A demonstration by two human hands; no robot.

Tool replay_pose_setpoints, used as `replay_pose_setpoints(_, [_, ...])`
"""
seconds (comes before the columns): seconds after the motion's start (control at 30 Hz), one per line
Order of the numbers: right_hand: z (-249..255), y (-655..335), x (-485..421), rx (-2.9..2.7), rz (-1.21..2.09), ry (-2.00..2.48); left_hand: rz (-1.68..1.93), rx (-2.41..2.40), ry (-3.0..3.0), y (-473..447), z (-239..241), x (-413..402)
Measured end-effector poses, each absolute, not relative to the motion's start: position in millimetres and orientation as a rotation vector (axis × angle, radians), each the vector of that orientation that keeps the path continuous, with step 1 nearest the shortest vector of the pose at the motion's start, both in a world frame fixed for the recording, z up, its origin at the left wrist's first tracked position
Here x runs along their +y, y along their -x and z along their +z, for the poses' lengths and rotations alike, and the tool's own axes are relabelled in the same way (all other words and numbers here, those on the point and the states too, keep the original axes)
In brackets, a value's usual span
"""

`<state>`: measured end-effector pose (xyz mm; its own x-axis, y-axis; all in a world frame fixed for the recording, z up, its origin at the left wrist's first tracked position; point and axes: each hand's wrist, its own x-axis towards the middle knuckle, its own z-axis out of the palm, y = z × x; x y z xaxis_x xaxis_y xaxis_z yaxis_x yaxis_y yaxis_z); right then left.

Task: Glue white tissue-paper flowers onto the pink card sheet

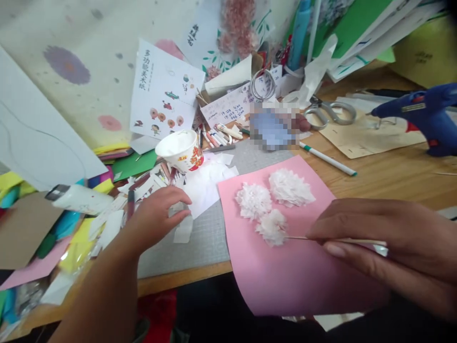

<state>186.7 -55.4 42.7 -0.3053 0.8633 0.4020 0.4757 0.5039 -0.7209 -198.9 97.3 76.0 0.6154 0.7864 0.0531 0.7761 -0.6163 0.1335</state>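
My right hand (pixel 378 247) pinches a thin wooden stick (pixel 303 237) whose tip touches the lowest of three white tissue-paper flowers (pixel 272 226) on a pink card (pixel 285 267). The card overhangs the table's front edge, and the hand also rests on its right side. My left hand (pixel 157 214) reaches over small white paper scraps (pixel 183 228) on the grey cutting mat (pixel 207 238); its fingers are curled and pinch at a scrap.
A paper cup (pixel 180 150) stands behind the left hand. Scissors (pixel 330 112), a blue glue gun (pixel 424 114) and a pen (pixel 328 159) lie at the right. Coloured paper (pixel 71 228) and a white tube (pixel 80 197) are heaped at the left. Printed sheets (pixel 162 93) lean at the back.
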Motion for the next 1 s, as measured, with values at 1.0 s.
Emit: replay_pose_setpoints(1.0, [61.9, -190.9, -56.2, -2.102, 0.667, 1.046, 0.258, 1.261, -2.458, 145.3, 91.1, 57.0])
